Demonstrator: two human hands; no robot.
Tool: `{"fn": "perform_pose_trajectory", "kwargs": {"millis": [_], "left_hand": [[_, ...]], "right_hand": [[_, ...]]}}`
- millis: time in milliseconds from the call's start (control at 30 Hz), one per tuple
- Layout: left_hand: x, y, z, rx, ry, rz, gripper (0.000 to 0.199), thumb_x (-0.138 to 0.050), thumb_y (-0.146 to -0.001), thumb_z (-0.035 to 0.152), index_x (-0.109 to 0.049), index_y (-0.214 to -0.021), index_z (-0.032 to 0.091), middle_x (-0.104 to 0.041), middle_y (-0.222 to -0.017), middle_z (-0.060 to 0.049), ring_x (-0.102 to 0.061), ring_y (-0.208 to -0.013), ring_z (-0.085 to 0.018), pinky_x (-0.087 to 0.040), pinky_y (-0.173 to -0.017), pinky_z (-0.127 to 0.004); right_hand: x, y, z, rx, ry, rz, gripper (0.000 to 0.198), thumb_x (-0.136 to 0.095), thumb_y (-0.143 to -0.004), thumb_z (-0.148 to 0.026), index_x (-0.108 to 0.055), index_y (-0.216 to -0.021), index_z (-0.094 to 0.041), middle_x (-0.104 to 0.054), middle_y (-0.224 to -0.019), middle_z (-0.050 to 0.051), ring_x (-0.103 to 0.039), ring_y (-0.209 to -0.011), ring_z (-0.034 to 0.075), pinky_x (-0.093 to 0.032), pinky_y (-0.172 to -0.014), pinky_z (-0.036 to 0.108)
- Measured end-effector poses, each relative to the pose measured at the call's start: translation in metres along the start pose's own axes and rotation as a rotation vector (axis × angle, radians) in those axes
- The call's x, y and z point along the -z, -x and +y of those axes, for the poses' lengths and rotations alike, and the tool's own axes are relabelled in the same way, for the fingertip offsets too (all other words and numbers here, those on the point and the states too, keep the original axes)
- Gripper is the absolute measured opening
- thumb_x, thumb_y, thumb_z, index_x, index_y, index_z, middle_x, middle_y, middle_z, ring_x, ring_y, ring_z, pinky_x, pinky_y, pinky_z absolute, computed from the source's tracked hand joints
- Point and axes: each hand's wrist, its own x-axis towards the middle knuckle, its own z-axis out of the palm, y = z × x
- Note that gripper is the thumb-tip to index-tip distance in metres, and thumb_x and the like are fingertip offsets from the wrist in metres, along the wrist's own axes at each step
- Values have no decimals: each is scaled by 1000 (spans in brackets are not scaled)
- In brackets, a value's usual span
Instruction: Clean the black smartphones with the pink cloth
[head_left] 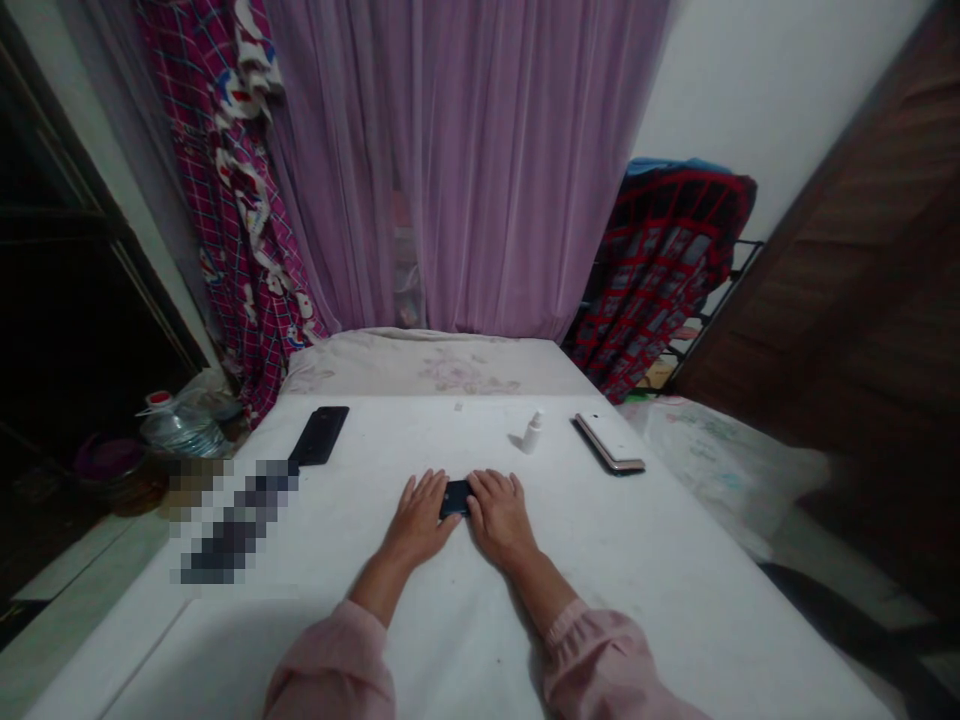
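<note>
A dark smartphone [456, 498] lies sideways on the white-covered surface, only its middle showing between my hands. My left hand [421, 515] grips its left end, thumb along the near edge and fingers by the far edge. At the opposite end, my right hand [501, 515] has its fingers bent over the phone, covering that side. Beyond my right hand stands a small white bottle [532, 432], upright and apart from it.
Black phones [324, 436] lie at the left, beside a pixelated dark patch. A white phone [606, 440] rests on a darker one at the right. The white cover [405, 650] ends at purple curtains [510, 180]. A water jug [180, 430] stands lower left.
</note>
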Motion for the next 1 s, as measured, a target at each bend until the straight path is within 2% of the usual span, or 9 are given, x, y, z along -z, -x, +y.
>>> {"fn": "perform_pose_trajectory", "kwargs": {"millis": [100, 200, 333, 567, 833, 1000], "left_hand": [[-2, 1, 0, -6, -2, 40, 59, -48, -87, 32, -37, -142, 14, -41, -148, -13, -30, -141, -27, -17, -117, -49], [-2, 3, 1, -17, 10, 58, 59, -49, -87, 31, -37, -143, 15, -41, -148, -13, -30, -141, -26, -18, -117, -49], [0, 8, 2, -29, 23, 49, 58, -50, -89, 37, -38, -142, 17, -39, -149, -12, -29, -141, -26, -19, -117, -51], [-3, 12, 4, -6, 9, 86, 58, -50, -90, 41, -37, -142, 18, -38, -150, -10, -30, -141, -28, -20, -117, -52], [-10, 2, 6, 53, -53, 173, 57, -50, -90, 38, -39, -140, 13, -43, -147, -15, -34, -139, -29, -24, -114, -52], [-9, -9, -1, 54, -87, 143, 55, -50, -89, 37, -43, -138, 13, -44, -146, -15, -36, -138, -29, -24, -113, -52]], "right_hand": [[0, -4, -10, 77, -38, -22, 39, -39, -95, -29, -53, -131, -22, -58, -132, 8, -44, -127, 23, -19, -112, 50], [-2, -7, -13, 57, -42, -16, 38, -39, -96, -28, -55, -130, -24, -59, -131, 7, -45, -126, 23, -18, -111, 50], [-5, -4, 0, -82, -6, 24, 36, -36, -97, -28, -60, -123, -24, -64, -125, 7, -48, -122, 25, -20, -108, 53], [-10, 4, 26, -106, 27, 56, 40, -33, -97, -30, -57, -128, -22, -62, -127, 8, -49, -121, 28, -25, -105, 53], [-12, 17, 12, 38, 70, 32, 44, -37, -96, -28, -47, -138, -20, -50, -142, 7, -41, -131, 28, -24, -107, 51], [-9, 27, 2, 122, 55, 20, 45, -40, -96, -31, -45, -140, -22, -47, -144, 6, -38, -134, 26, -20, -111, 49]]}}
